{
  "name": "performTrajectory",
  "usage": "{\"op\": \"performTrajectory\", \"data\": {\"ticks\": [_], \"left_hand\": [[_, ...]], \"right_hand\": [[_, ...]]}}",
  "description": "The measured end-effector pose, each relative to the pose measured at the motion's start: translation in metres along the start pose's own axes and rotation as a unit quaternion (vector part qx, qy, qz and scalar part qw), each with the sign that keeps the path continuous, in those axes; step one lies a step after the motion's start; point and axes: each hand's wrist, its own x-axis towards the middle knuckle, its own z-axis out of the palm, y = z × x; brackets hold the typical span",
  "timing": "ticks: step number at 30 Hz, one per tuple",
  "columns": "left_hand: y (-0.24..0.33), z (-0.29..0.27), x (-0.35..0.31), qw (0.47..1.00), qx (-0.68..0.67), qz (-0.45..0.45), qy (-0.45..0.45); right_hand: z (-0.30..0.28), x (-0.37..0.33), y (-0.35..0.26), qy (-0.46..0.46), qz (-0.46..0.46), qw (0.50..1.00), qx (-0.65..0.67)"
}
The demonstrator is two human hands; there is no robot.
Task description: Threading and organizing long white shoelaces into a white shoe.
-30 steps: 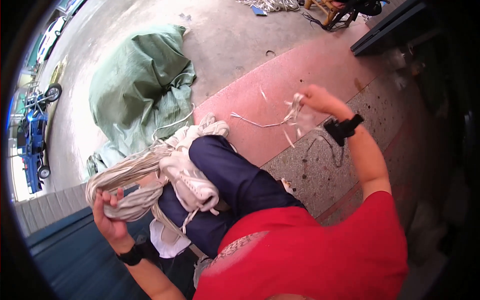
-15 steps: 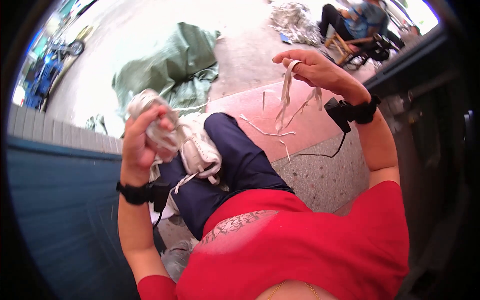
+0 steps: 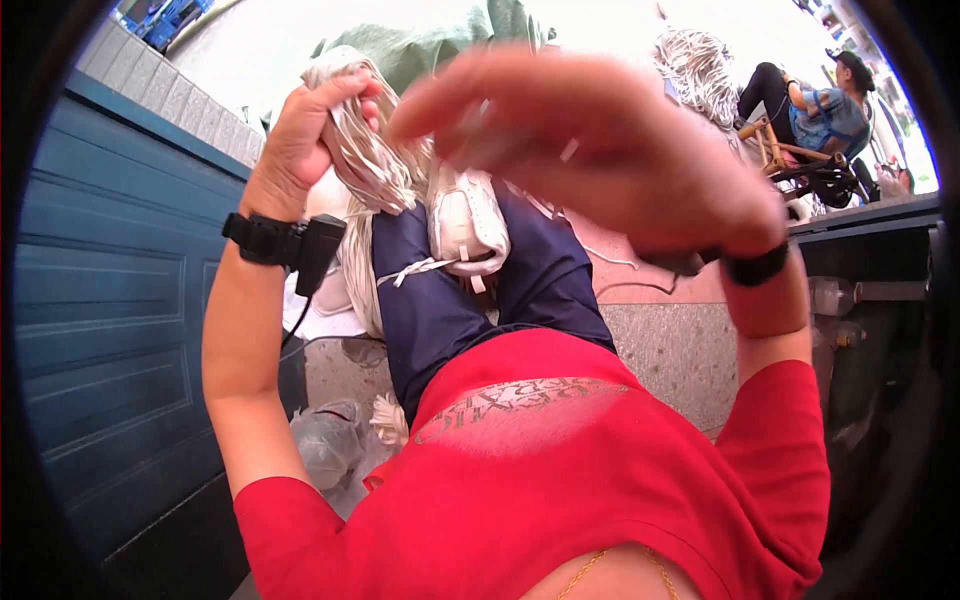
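Note:
My left hand [image 3: 302, 140] is closed around a thick bundle of off-white shoelaces [image 3: 372, 160], whose strands hang down over my knee. My right hand [image 3: 600, 150] is raised close in front of me and smeared by motion. Its fingers reach toward the bundle, but I cannot make out whether anything is between them. On my lap lies a white shoe [image 3: 468, 222], with a pale lace [image 3: 420, 268] trailing from it across my dark trousers. Part of the shoe is hidden behind my right hand.
A blue panelled door [image 3: 120, 290] stands close at my left. Green sheeting [image 3: 430, 45] lies ahead. At the far right a person [image 3: 835, 115] sits beside a heap of pale strands [image 3: 695, 70]. Plastic bottles [image 3: 832, 297] are on the right, a clear plastic bag [image 3: 325, 445] by my left hip.
My right hand has swung inward and toward me; the laces that dangled from it no longer show. My left hand has risen in view with the bundle, and the view has shifted.

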Motion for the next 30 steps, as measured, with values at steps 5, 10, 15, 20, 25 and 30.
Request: {"op": "performTrajectory", "data": {"ticks": [5,10,15,20,25,30], "left_hand": [[0.003,-0.031,-0.007,0.999,0.014,-0.027,0.020],[-0.004,-0.048,-0.014,0.996,0.021,-0.064,0.061],[-0.008,-0.055,-0.022,0.993,0.008,-0.072,0.098],[-0.004,-0.039,-0.015,0.991,0.038,-0.086,0.090],[0.004,-0.002,0.008,0.994,0.069,-0.086,0.013],[-0.003,0.030,0.026,0.988,0.105,-0.106,-0.041]], "right_hand": [[0.131,-0.037,0.065,-0.266,0.108,0.956,0.055],[0.173,-0.078,0.121,-0.236,0.118,0.958,-0.108],[0.081,-0.127,0.171,-0.153,0.406,0.894,-0.112],[0.019,-0.177,0.240,0.072,0.634,0.766,-0.073],[0.038,-0.200,0.282,0.186,0.680,0.699,0.117],[-0.019,-0.194,0.244,0.448,0.381,0.711,0.386]]}}
